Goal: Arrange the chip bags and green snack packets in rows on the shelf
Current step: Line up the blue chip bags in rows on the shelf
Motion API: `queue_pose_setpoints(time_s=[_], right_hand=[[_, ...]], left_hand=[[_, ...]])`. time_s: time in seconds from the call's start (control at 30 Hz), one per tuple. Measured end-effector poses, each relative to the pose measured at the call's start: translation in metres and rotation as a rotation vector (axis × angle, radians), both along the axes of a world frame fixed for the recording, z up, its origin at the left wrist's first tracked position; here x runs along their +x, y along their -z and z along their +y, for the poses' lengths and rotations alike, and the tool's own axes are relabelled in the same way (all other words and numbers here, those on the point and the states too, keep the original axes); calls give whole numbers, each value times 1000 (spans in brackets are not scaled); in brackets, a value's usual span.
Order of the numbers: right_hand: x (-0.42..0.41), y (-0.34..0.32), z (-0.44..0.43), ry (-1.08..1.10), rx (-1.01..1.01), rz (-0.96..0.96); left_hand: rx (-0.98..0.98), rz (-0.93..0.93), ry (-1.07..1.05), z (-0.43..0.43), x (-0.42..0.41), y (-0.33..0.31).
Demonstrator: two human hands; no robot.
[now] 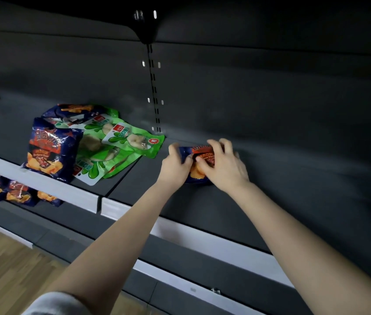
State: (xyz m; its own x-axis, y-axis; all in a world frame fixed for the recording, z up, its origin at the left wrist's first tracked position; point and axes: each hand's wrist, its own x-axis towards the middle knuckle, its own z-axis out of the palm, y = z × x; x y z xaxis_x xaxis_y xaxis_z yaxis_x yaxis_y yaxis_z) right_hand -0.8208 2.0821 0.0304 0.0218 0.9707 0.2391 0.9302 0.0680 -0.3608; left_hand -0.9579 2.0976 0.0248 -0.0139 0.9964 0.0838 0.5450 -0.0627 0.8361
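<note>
Dark grey metal formed the shelf point(293, 169), where a blue chip bag point(199, 159) stood near the back panel, gripped from both sides by the left hand point(176, 165) and the right hand point(222, 165). To its left, more blue chip bags point(50, 151) and green snack packets point(120, 144) lay heaped together.
</note>
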Motion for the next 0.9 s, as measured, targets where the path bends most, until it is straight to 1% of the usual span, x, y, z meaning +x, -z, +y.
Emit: queue_pose_setpoints(time_s=[0.13,0.23,0.3,0.43,0.53,0.6,0.67,0.9], right_hand=[[6,9,0,35,-24,52],[20,14,0,110,-76,129],[32,16,-3,160,-69,215],[55,19,-16,238,79,335],[73,18,-25,315,144,308],[88,15,-30,386,152,239],[102,14,-38,457,137,210],[140,21,-64,604,139,149]], left_hand=[[-55,-76,66,5,8,2],[-56,-206,133,12,16,1],[5,-242,172,16,26,0],[134,-257,266,15,59,-3],[126,-278,365,12,87,-2],[95,-290,439,9,105,-1],[62,-311,497,4,120,-2],[-29,-317,609,-11,160,1]])
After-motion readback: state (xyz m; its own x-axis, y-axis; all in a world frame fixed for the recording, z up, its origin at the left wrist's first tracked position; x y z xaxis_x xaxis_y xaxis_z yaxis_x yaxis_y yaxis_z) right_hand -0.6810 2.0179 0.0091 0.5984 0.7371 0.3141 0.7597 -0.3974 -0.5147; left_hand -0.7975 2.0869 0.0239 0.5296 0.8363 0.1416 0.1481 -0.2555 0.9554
